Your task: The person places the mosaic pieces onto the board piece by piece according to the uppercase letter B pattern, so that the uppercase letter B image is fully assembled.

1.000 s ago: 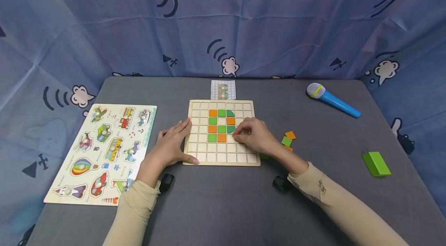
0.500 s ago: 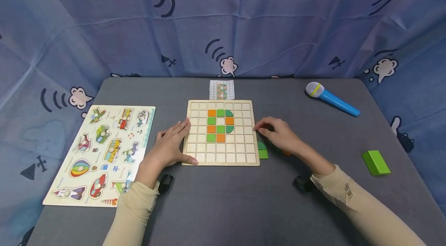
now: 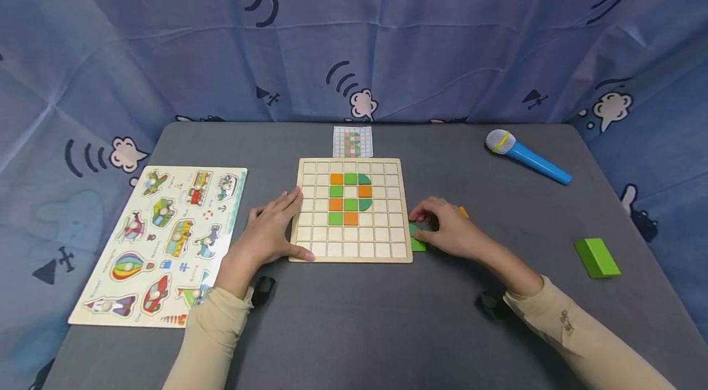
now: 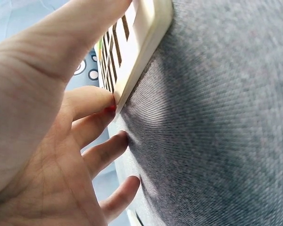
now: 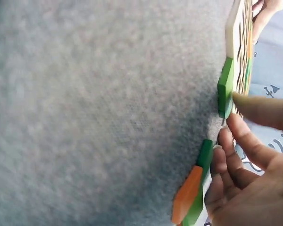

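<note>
A wooden grid board (image 3: 351, 259) holds orange and green square tiles and rounded teal-green tiles near its middle. My left hand (image 3: 268, 230) rests at its near left corner, thumb on the front rim and fingertips along the left side, as the left wrist view also shows. Just past the right edge, my right hand (image 3: 450, 230) pinches a rounded teal-green tile (image 3: 413, 229) between thumb and index finger. A green square tile (image 3: 418, 246) lies right beside it, by the board. In the right wrist view an orange tile (image 5: 186, 195) and green tiles lie under the other fingers.
A small pattern card (image 3: 353, 142) stands behind the board. At left lies a picture puzzle board (image 3: 110, 320). A blue toy microphone (image 3: 528, 156) lies at back right, and a green block (image 3: 598, 258) sits far right. An orange tile (image 3: 463, 212) peeks out behind my right hand.
My right hand has moved from over the grid board to the right, then down onto the rounded tile beside it. My left hand stays on the corner. The tiles on the board look the same.
</note>
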A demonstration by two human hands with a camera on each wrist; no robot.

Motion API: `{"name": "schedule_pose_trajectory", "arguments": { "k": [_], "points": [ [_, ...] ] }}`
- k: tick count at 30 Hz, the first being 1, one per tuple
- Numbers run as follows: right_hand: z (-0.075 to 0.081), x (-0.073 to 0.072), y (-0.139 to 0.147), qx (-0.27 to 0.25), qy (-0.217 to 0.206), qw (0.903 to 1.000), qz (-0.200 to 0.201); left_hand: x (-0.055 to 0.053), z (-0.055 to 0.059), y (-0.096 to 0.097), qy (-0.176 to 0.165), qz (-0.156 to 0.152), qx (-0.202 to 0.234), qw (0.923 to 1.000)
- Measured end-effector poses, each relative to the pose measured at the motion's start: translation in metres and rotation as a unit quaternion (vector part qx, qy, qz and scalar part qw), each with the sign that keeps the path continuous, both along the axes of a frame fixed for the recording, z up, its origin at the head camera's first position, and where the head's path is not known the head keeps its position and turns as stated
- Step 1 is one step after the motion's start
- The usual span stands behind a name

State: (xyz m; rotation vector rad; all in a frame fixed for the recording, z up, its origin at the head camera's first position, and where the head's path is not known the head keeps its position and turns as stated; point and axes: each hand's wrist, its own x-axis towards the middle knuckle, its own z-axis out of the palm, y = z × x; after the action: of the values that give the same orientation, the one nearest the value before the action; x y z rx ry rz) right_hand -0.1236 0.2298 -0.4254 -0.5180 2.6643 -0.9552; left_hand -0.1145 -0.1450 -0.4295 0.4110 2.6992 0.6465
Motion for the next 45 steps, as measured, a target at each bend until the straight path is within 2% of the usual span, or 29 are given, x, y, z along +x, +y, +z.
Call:
{"name": "schedule_pose_trajectory", "arguments": {
  "k": [4,16,20,25,29,38,45],
  "points": [
    [0.000,0.003,0.002,-0.012,0.010,0.9998,0.014,0.000,0.002,0.000,0.002,0.000,0.002,1.0000],
    [0.002,-0.001,0.000,-0.029,-0.005,0.9995,0.007,-0.001,0.003,0.001,0.000,0.003,-0.004,1.0000],
    [0.003,-0.003,-0.008,-0.052,0.018,0.9983,-0.020,-0.001,0.002,0.001,-0.001,0.001,-0.001,1.0000],
    [-0.001,-0.004,-0.018,-0.071,0.044,0.9964,-0.014,-0.001,0.001,0.001,-0.005,0.001,0.002,1.0000],
    [-0.003,-0.006,-0.027,-0.075,0.040,0.9963,-0.010,0.000,0.003,0.002,-0.006,0.000,-0.001,1.0000],
    [-0.002,-0.012,-0.053,-0.093,0.024,0.9947,-0.035,-0.001,0.004,0.002,-0.006,0.003,-0.003,1.0000],
    [-0.003,-0.016,-0.067,-0.103,0.028,0.9941,-0.015,-0.001,0.003,0.002,-0.004,0.001,-0.004,1.0000]
  ]
}}
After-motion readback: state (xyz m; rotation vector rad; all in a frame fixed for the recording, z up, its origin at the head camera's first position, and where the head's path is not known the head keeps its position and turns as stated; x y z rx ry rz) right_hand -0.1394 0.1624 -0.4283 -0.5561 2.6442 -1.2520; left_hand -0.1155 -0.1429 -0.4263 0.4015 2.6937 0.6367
